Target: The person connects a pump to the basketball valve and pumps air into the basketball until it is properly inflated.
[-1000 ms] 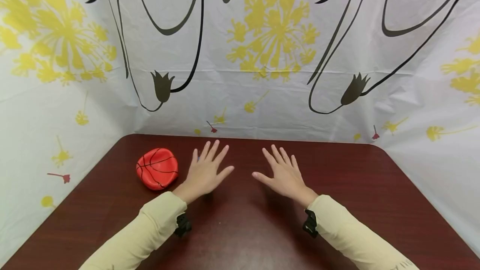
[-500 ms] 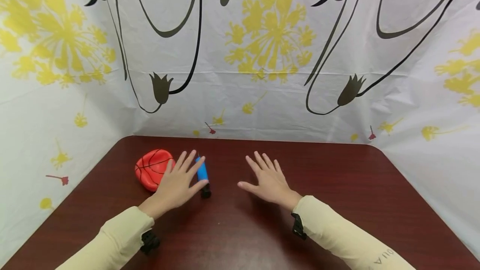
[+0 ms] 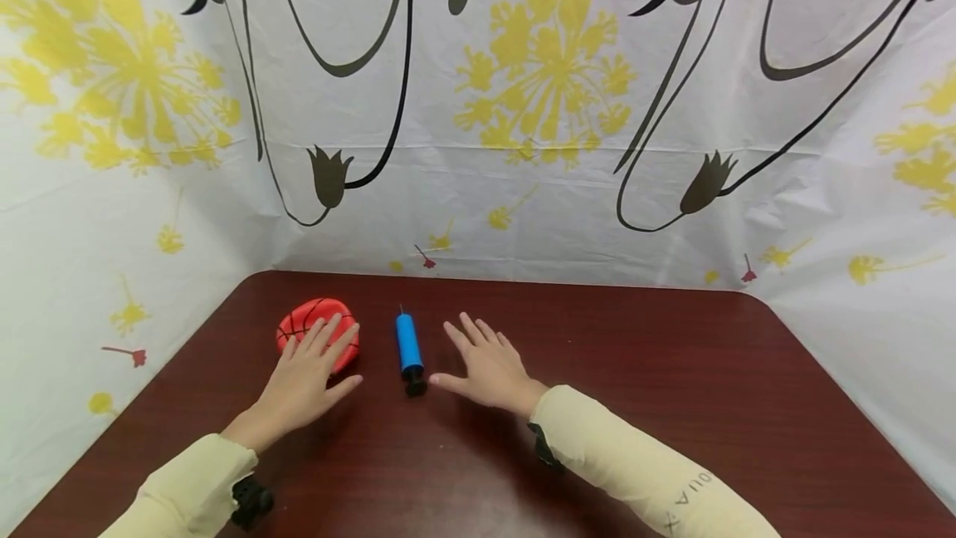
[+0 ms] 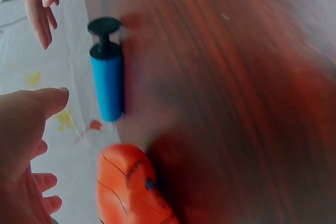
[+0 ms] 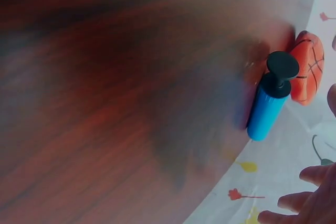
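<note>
A partly deflated red-orange ball (image 3: pixel 345 349) with black basketball lines lies at the left of the table. My left hand (image 3: pixel 299 384) is spread over its near side, fingers straight, overlapping it in the head view; the left wrist view shows a gap between hand and ball (image 4: pixel 123 187). To the right of the ball lies a blue hand pump (image 3: pixel 408 340) with a black handle and a thin needle pointing away. My right hand (image 3: pixel 489 368) hovers beside the pump's handle with fingers extended, holding nothing. In the right wrist view the pump (image 5: pixel 268 111) stands before the ball (image 5: pixel 310 72).
The dark reddish-brown table (image 3: pixel 635 355) has rounded far corners. A white sheet (image 3: pixel 523 222) printed with yellow flowers and dark stems hangs behind and at both sides. Dark cameras sit on both wrists, including the left wrist camera (image 3: pixel 250 501).
Both hands have moved left. The left hand has gone from beside the ball to over it, uncovering the pump; the right hand has come close to the pump. Ball and pump stay put.
</note>
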Motion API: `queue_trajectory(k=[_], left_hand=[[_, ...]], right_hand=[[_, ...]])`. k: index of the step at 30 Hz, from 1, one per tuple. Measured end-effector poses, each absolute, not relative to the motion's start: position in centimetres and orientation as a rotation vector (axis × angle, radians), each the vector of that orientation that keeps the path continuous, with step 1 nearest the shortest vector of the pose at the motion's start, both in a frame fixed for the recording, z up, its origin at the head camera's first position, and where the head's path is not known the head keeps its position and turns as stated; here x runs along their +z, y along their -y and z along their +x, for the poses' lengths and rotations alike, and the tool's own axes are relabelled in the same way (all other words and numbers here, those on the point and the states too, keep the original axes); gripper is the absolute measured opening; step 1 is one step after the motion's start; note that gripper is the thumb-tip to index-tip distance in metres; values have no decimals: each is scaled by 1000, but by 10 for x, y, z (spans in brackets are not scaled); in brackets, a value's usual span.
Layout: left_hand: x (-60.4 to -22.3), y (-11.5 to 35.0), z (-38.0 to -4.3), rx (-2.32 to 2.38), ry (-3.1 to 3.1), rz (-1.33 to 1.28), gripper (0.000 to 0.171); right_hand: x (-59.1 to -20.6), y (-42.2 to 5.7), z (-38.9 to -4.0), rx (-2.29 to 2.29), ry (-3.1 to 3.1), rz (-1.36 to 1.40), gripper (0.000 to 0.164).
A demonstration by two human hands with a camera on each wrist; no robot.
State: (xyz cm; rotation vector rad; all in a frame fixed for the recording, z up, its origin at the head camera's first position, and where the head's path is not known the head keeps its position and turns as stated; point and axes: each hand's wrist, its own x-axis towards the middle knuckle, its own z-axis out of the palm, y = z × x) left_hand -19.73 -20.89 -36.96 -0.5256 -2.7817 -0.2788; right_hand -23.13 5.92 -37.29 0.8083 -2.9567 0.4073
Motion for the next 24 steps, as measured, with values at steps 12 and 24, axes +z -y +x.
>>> queue_trajectory(k=[12,24], left_hand=[[-385,250,-213,-347,2641,-653,70],[-393,260,-222,-342,2656,-752,58]], right_hand=[[-373,-27,-250,498,3082,856,75],[-379,-9,-270,696,3081,813,66]])
